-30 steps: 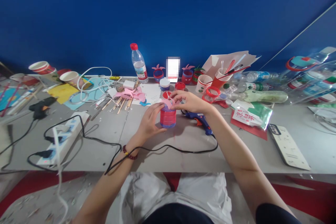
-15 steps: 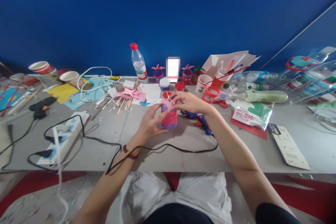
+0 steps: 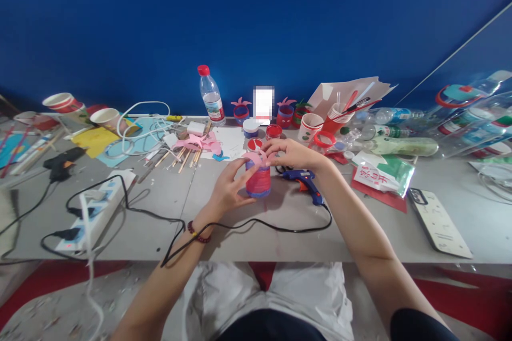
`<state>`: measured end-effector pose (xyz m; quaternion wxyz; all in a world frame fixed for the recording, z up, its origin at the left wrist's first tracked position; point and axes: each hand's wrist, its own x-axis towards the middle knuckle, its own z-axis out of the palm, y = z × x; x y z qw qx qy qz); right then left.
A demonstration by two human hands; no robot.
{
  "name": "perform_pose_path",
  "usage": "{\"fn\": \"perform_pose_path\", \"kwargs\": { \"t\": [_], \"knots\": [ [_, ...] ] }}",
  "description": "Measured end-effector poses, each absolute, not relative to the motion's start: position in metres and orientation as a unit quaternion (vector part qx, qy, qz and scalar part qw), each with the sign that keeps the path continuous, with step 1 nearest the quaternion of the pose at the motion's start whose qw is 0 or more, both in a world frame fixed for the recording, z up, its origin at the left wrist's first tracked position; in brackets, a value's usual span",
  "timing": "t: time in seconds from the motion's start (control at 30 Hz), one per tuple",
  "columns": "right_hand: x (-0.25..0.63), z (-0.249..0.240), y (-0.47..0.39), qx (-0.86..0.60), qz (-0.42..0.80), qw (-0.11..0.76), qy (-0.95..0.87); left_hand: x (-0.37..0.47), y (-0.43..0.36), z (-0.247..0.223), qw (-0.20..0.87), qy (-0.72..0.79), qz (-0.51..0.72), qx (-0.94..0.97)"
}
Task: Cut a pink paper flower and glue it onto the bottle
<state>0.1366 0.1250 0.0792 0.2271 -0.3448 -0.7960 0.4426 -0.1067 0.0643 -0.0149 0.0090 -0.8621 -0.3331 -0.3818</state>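
A small red cup with a blue-purple base and rim (image 3: 258, 182) stands upright on the grey table in front of me. My left hand (image 3: 232, 184) grips it from the left, thumb low and fingers at the rim. Pink petal-shaped paper (image 3: 255, 158) sticks up at its top. With fingertips pinched together, my right hand (image 3: 288, 153) holds the pink paper at the right side of the rim. A blue glue gun (image 3: 307, 180) lies to the right of the cup, partly behind my right arm.
Open red paint (image 3: 274, 131), a white-lidded jar (image 3: 250, 127) and finished-looking small pots (image 3: 285, 113) stand behind. A black cable (image 3: 276, 228) crosses the front, from near a power strip (image 3: 98, 213). Right: paper cups (image 3: 310, 126), plastic bottles (image 3: 404, 146), a phone (image 3: 440, 224). Left: sticks (image 3: 186, 159).
My right hand has shifted slightly right along the rim. More of the pink paper and the cup's blue-purple rim now shows. My left hand has barely moved.
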Motion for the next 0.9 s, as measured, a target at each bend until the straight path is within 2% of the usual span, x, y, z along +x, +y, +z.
{"fn": "perform_pose_path", "kwargs": {
  "t": [0.17,0.9],
  "knots": [
    [0.134,0.080,0.120,-0.354,0.460,0.199,-0.789,-0.106,0.064,-0.013,0.020,-0.315,-0.396,-0.863],
    [0.125,0.082,0.113,-0.320,0.430,0.229,-0.812,-0.109,0.064,-0.017,-0.014,-0.339,-0.387,-0.857]
  ]
}}
